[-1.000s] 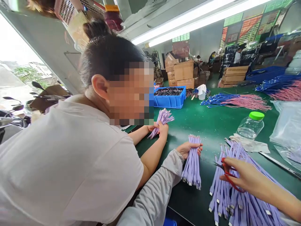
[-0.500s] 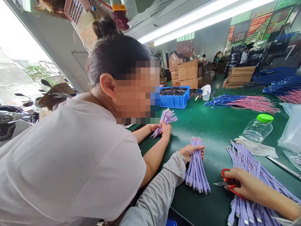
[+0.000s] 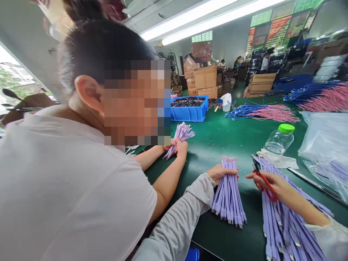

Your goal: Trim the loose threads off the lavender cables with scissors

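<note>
Left hand (image 3: 220, 174) clamped round a bundle of purple cables (image 3: 228, 197), near the front edge of the green table (image 3: 214, 141); right hand (image 3: 282, 186) curled round red scissors (image 3: 261, 177), over the purple pile (image 3: 284, 224) alongside

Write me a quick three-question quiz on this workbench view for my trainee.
1. Which hand, left or right, holds the red-handled scissors?
2. True or false: the clear jar has a green lid.
3. Fill in: in the foreground, the left hand grips many flat purple ____.

Key:
1. The right hand.
2. True.
3. Cables.
</note>
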The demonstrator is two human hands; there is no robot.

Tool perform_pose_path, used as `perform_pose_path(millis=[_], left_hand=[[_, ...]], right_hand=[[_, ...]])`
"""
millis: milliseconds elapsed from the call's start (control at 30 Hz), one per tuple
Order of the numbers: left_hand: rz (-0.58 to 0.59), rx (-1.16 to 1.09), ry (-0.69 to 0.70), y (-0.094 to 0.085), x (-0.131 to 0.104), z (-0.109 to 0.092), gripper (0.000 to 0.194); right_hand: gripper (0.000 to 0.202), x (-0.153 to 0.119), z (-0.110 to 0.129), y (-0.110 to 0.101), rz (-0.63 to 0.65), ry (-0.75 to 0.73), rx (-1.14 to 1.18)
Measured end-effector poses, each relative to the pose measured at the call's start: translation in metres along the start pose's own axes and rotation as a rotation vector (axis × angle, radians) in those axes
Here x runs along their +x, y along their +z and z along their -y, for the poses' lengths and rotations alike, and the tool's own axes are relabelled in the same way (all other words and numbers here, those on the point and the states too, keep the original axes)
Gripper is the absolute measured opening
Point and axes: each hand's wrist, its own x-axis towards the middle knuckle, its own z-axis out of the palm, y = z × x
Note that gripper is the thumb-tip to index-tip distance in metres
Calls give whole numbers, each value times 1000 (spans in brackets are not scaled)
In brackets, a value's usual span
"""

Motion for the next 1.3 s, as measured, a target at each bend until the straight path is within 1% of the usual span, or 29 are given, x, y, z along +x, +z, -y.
perform_pose_path(millis=[33,100,200,267,333,433,500,567,700,800,900,967,1033,1100,1133,1200,1300], left_hand=[[-3,-4,0,2,0,3,10],[6,-20,14,5,-1,8,10],[39,-20,79,9,-4,13,9],[56,11,121,13,-7,14,8],[46,41,144,17,-9,14,9],[4,52,148,20,-11,14,20],[-7,50,152,22,-11,14,33],[-12,50,157,22,-11,15,41],[-28,71,172,22,-11,17,43],[-41,72,184,22,-10,18,44],[-46,71,177,23,-11,20,45],[-21,78,187,23,-12,21,46],[-4,79,198,24,-14,21,47],[-24,51,177,25,-15,20,47],[-42,33,154,25,-16,19,48],[-64,2,117,25,-18,18,49],[-54,0,128,25,-19,16,46]], right_hand=[[49,3,3,0,32,56,109],[51,8,6,2,26,150,239],[55,13,5,6,-47,204,257],[54,14,3,8,-94,171,213],[50,15,1,11,-145,103,149],[41,14,-1,15,-215,14,61],[36,14,-2,17,-235,-9,16],[35,13,-2,17,-252,-18,-4],[34,12,2,15,-282,-49,-34],[28,11,6,14,-312,-44,-76],[27,11,8,15,-356,11,-29],[31,13,9,15,-338,72,43],[31,15,8,16,-290,123,84],[27,15,7,15,-268,148,69],[27,15,6,14,-277,155,46],[27,13,5,13,-319,149,-5],[33,11,7,14,-342,63,-49]])
